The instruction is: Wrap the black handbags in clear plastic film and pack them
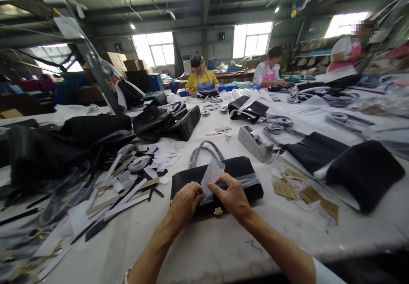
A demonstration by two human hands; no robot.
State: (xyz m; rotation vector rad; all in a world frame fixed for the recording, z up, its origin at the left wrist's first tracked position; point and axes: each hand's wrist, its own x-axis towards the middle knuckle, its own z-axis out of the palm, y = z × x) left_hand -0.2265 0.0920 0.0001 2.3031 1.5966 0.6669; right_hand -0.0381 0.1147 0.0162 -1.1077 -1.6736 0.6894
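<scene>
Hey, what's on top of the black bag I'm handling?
On the black bag: a translucent sheet, pinched in your right hand, your left hand close by, and a shiny strip. Whatever lies under the hands is covered.

Room to pass runs between the black handbag (237,166) and the tan tags (284,189) — the tape dispenser (257,145) stands beyond, loose strips (128,200) crowd left, forearms (278,243) cross the front.

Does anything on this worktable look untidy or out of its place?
Yes, mildly: left of the black bag at front centre, pale and black strips lie crisscrossed in a loose heap, apparently unsorted. I see no clear damage or spilled liquid.
</scene>
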